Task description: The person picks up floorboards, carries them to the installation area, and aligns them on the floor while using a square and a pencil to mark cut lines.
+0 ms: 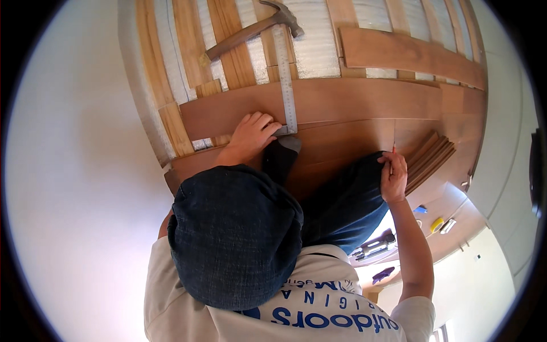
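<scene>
Bare pale wall took whole left side. Left hand [252,137] lay flat, fingers spread, pressing metal square [286,85] onto brown plank [342,100]; nothing clenched. Hammer [250,31] rested beyond on slats, well apart. Knees hid floor between hands. Right hand [393,176] pinched thin red pencil [393,149], mostly hidden. Stack of planks [433,157] just beside it, near right wall.

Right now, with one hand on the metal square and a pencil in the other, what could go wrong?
1. The left hand presses only the heel of the steel try square; its long blade could pivot off line on the brown wooden floorboard.
2. The right hand holds the thin red pencil away from the square; reaching over may shift it.
3. The wooden-handled claw hammer lies loose nearby and could get knocked.
</scene>
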A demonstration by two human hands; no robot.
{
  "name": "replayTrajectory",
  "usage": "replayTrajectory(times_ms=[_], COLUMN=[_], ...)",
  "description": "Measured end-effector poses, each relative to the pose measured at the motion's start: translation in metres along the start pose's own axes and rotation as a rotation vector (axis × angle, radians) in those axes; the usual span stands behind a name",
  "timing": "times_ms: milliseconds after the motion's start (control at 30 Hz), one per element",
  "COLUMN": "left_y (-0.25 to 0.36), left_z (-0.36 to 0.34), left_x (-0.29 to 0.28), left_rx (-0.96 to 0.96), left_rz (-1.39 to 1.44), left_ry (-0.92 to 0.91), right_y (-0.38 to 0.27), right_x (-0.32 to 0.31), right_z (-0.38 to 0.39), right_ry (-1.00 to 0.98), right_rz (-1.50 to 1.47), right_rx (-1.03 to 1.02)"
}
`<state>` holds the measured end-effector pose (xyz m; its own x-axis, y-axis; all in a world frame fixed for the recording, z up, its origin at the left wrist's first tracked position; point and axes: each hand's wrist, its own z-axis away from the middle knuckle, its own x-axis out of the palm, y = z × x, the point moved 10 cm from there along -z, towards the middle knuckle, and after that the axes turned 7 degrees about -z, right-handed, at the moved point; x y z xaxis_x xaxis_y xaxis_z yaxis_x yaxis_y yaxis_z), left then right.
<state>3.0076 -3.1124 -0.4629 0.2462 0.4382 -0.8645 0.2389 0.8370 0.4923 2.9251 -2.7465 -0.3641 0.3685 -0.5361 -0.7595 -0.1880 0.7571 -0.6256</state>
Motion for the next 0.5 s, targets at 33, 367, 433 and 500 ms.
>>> replayTrajectory(times_ms=[33,367,433,500], left_y=[0.001,-0.011,-0.013,-0.013], left_z=[-0.001,-0.030,-0.030,-0.029], left_x=[-0.002,0.001,0.001,0.001], left_rx=[0.017,0.227,0.226,0.222], left_rz=[-0.025,-0.124,-0.124,-0.121], left_ry=[0.009,-0.049,-0.044,-0.038], right_y=[0.001,0.002,0.000,-0.006], right_x=[0.001,0.014,0.015,0.016], right_z=[-0.001,-0.009,-0.010,-0.013], right_ry=[-0.005,-0.046,-0.057,-0.071], right_rz=[-0.001,0.029,0.032,0.081], right_rx=[0.017,0.074,0.069,0.033])
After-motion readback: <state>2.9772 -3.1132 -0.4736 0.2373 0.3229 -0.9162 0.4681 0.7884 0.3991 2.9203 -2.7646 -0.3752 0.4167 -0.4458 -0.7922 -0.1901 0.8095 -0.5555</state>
